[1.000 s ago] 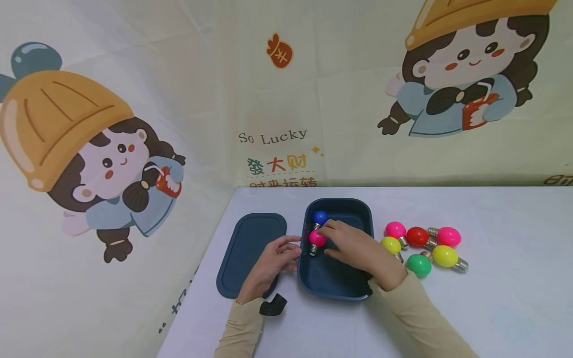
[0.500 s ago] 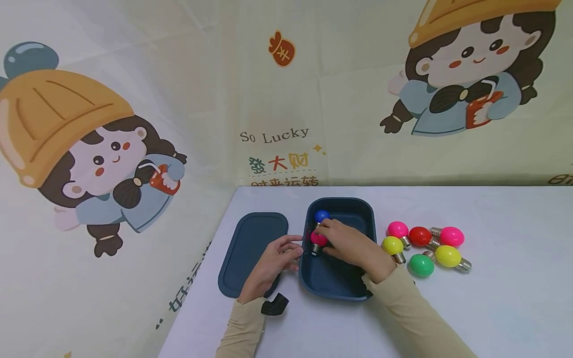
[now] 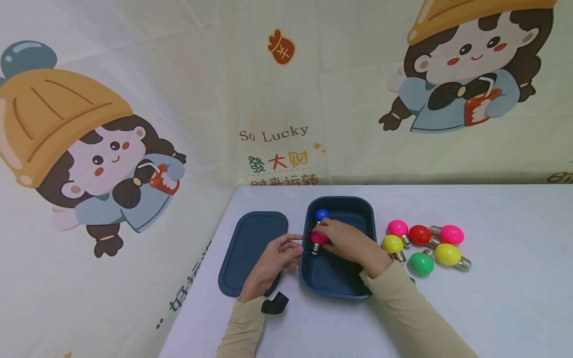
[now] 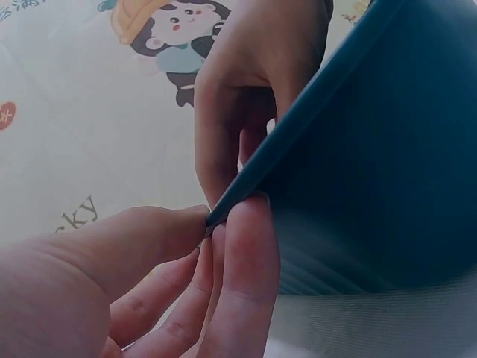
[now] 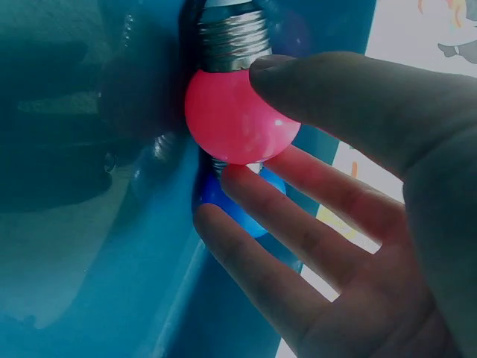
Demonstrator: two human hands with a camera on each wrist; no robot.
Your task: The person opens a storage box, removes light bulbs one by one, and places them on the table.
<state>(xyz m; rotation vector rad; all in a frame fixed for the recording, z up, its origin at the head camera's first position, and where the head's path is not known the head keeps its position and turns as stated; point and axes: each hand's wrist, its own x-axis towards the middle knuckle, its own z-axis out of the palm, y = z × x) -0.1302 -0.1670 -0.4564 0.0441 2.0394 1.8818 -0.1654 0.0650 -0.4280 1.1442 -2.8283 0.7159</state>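
Observation:
In the head view a dark blue box (image 3: 337, 278) stands on the table. Inside, along its left wall, lie a pink light bulb (image 3: 318, 237) and a blue light bulb (image 3: 322, 215). My right hand (image 3: 353, 243) reaches into the box and holds the pink bulb between thumb and fingers. In the right wrist view the thumb lies on the pink bulb (image 5: 238, 119); the blue bulb (image 5: 253, 209) is partly hidden behind the fingers. My left hand (image 3: 276, 261) touches the box's left rim (image 4: 298, 119) with the thumb and finger tips, fingers loosely bent.
A dark blue lid (image 3: 246, 253) lies flat left of the box, partly under the left hand. To the right lie several loose bulbs: pink (image 3: 452, 234), red (image 3: 420, 234), yellow (image 3: 447, 254) and green (image 3: 422, 264). A printed cloth hangs behind the table.
My right hand has closed in on the pink bulb inside the box, covering more of it. The left hand keeps its place at the rim. The loose bulbs have not moved.

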